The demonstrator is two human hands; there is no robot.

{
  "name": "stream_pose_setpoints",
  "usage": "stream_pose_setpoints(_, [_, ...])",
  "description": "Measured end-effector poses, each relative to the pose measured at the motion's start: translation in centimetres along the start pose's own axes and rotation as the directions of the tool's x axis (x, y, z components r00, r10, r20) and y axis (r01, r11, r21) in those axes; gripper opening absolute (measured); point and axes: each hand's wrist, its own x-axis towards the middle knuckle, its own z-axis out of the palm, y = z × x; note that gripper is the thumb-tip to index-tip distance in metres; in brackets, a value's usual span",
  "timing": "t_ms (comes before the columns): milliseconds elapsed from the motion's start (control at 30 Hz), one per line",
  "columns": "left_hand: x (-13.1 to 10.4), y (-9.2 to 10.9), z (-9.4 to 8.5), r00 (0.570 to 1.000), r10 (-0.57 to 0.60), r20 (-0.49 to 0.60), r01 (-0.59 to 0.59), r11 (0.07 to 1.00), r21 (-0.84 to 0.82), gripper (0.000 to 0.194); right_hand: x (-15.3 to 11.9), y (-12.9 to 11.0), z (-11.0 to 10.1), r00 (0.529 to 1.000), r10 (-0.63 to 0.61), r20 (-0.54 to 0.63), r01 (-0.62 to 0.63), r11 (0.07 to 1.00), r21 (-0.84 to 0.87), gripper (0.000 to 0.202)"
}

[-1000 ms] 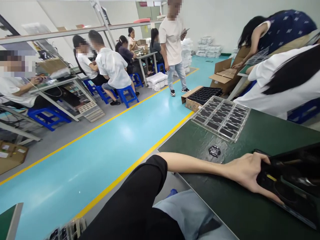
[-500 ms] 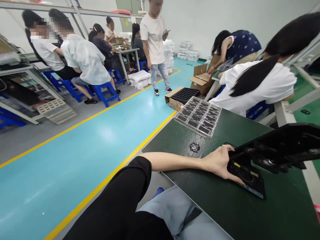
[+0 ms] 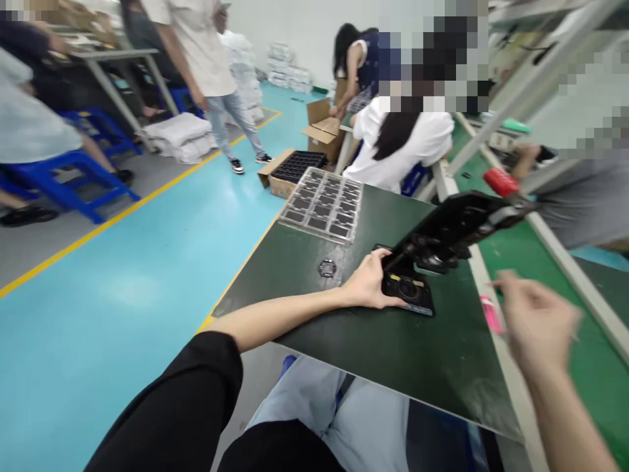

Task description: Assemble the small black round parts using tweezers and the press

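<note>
My left hand point(image 3: 368, 282) grips the left end of a black fixture point(image 3: 409, 288), with the thumb along its near edge. The fixture lies on the dark green table point(image 3: 373, 354), and its hinged upper part point(image 3: 447, 226) stands raised, with a red handle point(image 3: 501, 182) at its end. My right hand point(image 3: 540, 318) is in the air right of the table, apart from the fixture; motion smears its fingers. A small black ring-shaped part point(image 3: 327, 268) lies left of my left hand. Behind it is a clear tray point(image 3: 322, 204) with dark pieces in its compartments.
A white metal frame point(image 3: 511, 387) runs along the table's right edge, with a pink item point(image 3: 491, 314) on it. Beyond lies a green surface point(image 3: 604, 354). Seated people and a cardboard box of black trays point(image 3: 282, 187) are past the table's far side.
The view has swung right and my right hand has come into sight at the right. My left hand is still on the fixture, whose upper part remains raised.
</note>
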Motion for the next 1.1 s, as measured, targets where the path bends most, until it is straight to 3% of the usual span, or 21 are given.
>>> stream_pose_setpoints(67, [0.1,-0.3,0.0,1.0,0.012,0.002,-0.012,1.0,-0.009,0.108,-3.9,1.5,1.2,0.976,0.112,0.184,-0.105,0.993,-0.051,0.072])
stream_pose_setpoints(167, [0.3,-0.5,-0.2,0.999,0.032,0.027,-0.032,0.999,-0.012,0.104,-7.1,2.1,3.9,0.972,0.064,0.227,-0.029,0.988,-0.154,0.073])
stream_pose_setpoints(267, [0.4,-0.4,-0.4,0.999,0.028,0.04,-0.028,1.0,0.001,0.101,-7.2,1.6,5.7,0.984,-0.097,0.149,0.142,0.933,-0.331,0.076])
stream_pose_setpoints(400, [0.6,-0.1,-0.6,0.998,0.016,0.062,-0.018,0.999,0.039,0.096,-6.5,0.8,6.3,0.962,-0.24,0.128,0.272,0.849,-0.454,0.07])
stream_pose_setpoints(500, [0.7,-0.1,-0.7,0.997,0.016,0.078,-0.021,0.998,0.065,0.09,-6.5,-0.2,6.3,0.95,-0.201,0.239,0.297,0.817,-0.494,0.056])
stream_pose_setpoints(600, [1.0,-0.1,-0.7,0.997,0.024,0.072,-0.03,0.996,0.088,0.086,-6.1,-1.7,6.4,0.943,-0.068,0.326,0.247,0.799,-0.549,0.057])
stream_pose_setpoints(800, [1.5,0.5,-1.0,0.995,0.036,0.092,-0.05,0.987,0.155,0.083,-4.2,-3.4,6.2,0.912,0.059,0.405,0.19,0.816,-0.546,0.053])
stream_pose_setpoints(933, [1.6,0.6,-1.1,0.994,0.022,0.103,-0.038,0.986,0.16,0.082,-3.7,-3.0,4.9,0.909,0.124,0.397,0.059,0.906,-0.419,0.049])
stream_pose_setpoints(1000, [1.6,0.4,-1.2,0.995,0.003,0.099,-0.019,0.987,0.16,0.082,-4.9,-2.4,3.4,0.908,0.131,0.398,-0.013,0.958,-0.286,0.048])
stream_pose_setpoints(1100, [1.7,0.1,-1.2,0.996,-0.016,0.088,-0.001,0.982,0.189,0.085,-8.8,-0.8,0.3,0.908,0.102,0.406,-0.061,0.992,-0.114,0.044])
